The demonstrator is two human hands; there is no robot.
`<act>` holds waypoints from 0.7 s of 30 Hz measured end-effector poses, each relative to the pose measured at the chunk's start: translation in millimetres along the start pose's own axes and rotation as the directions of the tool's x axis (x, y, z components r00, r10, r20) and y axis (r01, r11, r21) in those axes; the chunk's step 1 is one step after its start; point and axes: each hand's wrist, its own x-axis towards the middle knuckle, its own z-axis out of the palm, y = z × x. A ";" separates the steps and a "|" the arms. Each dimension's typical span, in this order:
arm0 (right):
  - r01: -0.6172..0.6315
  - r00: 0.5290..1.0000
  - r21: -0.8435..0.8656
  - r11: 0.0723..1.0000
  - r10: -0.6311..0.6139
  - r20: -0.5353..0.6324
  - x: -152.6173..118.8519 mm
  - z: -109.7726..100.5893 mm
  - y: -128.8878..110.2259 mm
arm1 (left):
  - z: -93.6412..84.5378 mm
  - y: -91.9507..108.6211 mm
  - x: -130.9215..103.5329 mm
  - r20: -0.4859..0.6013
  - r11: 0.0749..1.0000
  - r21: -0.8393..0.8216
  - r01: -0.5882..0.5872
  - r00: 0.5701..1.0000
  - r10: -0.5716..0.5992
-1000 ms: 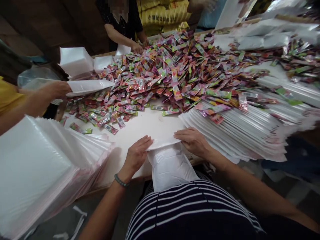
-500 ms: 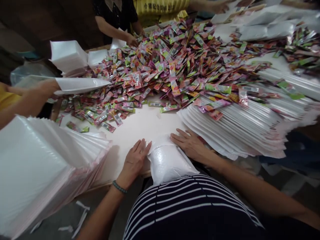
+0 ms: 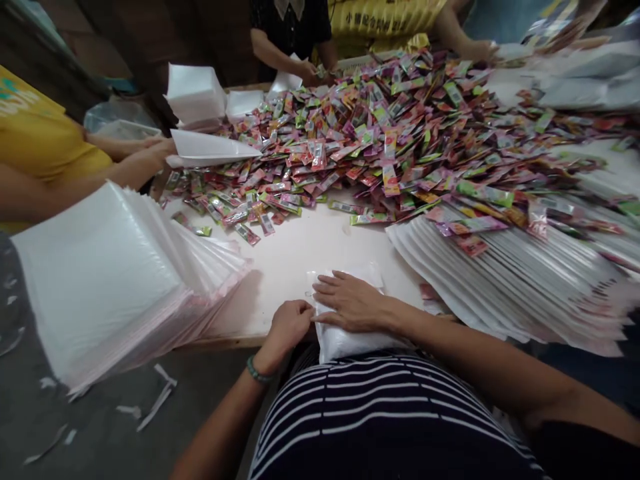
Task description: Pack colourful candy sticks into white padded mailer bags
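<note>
A puffy white mailer bag (image 3: 345, 343) lies at the table's front edge, against the striped shirt. Across its upper part rests my right hand (image 3: 350, 301), palm down with the fingers extended. My left hand (image 3: 293, 323) is at the bag's left edge, its thumb and fingertips pinched together beside the right hand's fingers; whatever is between them is too small to make out. A green bracelet circles the left wrist.
White mailers are stacked at left (image 3: 105, 267) and fanned at right (image 3: 500, 280). Small colourful packets (image 3: 360, 133) are heaped behind. A person in yellow (image 3: 45, 147) holds an open white mailer (image 3: 210, 148); other people work across the table.
My right hand has moved left from the bag's right side onto its top. My left hand's fingers, spread before, have closed at the bag's left edge. The camera view has shifted left.
</note>
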 end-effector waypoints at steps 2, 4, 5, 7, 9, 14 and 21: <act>-0.001 0.997 0.050 0.999 -0.002 0.076 3.6 6.4 3.1 | -1.9 -4.5 0.6 -0.008 0.999 -0.031 0.008 1.000 -0.008; -0.010 0.995 0.215 0.977 -0.013 0.103 1.4 5.9 12.7 | -4.7 -6.5 3.8 -0.044 0.992 -0.106 0.072 0.996 -0.077; -0.015 0.996 0.318 0.948 -0.012 0.086 -1.4 3.9 19.0 | -5.9 -6.3 7.0 -0.054 0.979 -0.164 0.122 0.990 -0.133; -0.073 0.996 0.463 0.883 0.086 -0.005 -8.8 0.3 32.1 | -6.9 -3.6 16.1 -0.017 0.934 -0.287 0.214 0.973 -0.229; -0.196 0.964 0.454 0.869 0.256 -0.075 -15.6 1.0 42.0 | -5.3 1.3 27.1 0.066 0.892 -0.374 0.256 0.966 -0.250; -0.411 0.912 0.146 0.900 0.406 0.062 -16.1 6.8 43.4 | 2.5 17.6 39.3 0.051 0.884 -0.448 0.132 0.991 -0.122; -0.489 0.856 0.195 0.850 0.424 0.294 7.0 -83.9 46.3 | -24.7 28.8 48.7 0.019 0.872 -0.489 -0.020 0.999 0.034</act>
